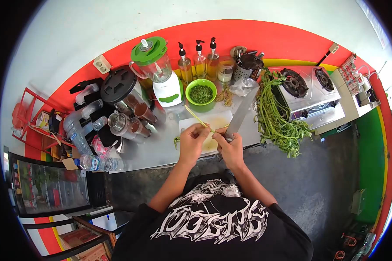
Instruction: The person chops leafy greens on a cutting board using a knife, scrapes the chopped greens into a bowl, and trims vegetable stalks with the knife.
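My left hand [194, 144] is closed, pinching a thin pale-green stem [193, 114] that points up and to the left above the cutting board. Close beside it, my right hand [231, 151] grips a large kitchen knife [243, 112], its broad blade tilted up to the right. My right fingertips are near the stem; whether they touch it I cannot tell. Under both hands lies a white cutting board [185, 124] with a yellowish stain. Behind it stands a green bowl [201, 107] of chopped greens [201, 93]. A leaf scrap [177, 142] lies left of the board.
Long-stemmed leafy greens [270, 111] hang over the counter's right edge, next to a gas stove [311, 98]. A blender [163, 78], pump bottles [200, 63], a clear plastic bag [243, 87] and roots [225, 95] line the back. Metal cups [117, 122] and a water bottle [96, 163] stand left.
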The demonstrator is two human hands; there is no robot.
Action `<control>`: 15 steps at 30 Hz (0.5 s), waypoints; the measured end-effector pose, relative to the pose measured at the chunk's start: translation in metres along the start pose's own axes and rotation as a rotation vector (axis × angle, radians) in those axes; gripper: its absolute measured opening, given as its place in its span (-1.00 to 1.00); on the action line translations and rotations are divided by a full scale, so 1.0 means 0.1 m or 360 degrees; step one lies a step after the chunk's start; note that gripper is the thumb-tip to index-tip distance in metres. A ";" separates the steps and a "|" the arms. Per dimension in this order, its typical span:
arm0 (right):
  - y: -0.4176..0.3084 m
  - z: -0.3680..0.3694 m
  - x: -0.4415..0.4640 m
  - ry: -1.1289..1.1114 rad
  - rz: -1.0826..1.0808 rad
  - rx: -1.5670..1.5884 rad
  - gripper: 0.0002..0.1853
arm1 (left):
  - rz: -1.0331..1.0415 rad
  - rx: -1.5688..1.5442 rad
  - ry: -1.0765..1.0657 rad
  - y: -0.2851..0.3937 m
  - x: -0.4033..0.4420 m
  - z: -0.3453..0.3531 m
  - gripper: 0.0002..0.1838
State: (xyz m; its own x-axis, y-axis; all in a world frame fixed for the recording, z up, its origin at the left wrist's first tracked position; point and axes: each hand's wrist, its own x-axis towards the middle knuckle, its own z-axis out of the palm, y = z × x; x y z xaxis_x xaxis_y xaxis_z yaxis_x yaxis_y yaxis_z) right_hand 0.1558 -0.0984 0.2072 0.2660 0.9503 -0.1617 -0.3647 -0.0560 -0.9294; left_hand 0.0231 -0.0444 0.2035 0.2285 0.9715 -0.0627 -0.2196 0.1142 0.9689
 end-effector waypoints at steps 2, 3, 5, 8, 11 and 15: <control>-0.03 0.03 -0.01 0.0037 -0.0033 -0.0115 -0.87 | 0.0036 0.0038 -0.0096 -0.06 -0.03 0.01 -0.80; -0.03 0.02 0.00 0.0033 -0.0031 -0.0115 -0.87 | 0.0037 0.0074 -0.0094 -0.07 -0.03 0.00 -0.81; -0.01 -0.01 0.03 -0.0060 -0.0219 -0.0416 -0.82 | 0.0052 0.0145 -0.0024 -0.08 -0.02 -0.01 -0.80; -0.08 0.00 -0.04 -0.0155 -0.0324 -0.0556 -0.60 | 0.0044 -0.0049 -0.0002 0.01 0.03 -0.06 -0.76; 0.04 -0.07 -0.05 -0.0325 -0.0351 -0.0625 -0.66 | 0.0023 -0.0077 0.0027 0.08 0.05 -0.08 -0.76; 0.08 -0.05 -0.07 -0.0517 -0.0356 -0.0511 -0.47 | 0.0000 -0.0131 0.0005 0.18 0.02 -0.05 -0.77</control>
State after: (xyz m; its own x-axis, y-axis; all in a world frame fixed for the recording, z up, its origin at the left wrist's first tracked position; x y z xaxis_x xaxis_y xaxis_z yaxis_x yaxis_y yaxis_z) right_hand 0.1557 -0.1073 0.1989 -0.0034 0.9931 0.1172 -0.0241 0.1171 -0.9928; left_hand 0.0148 -0.0396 0.2195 0.2258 0.9721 -0.0634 -0.2969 0.1307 0.9459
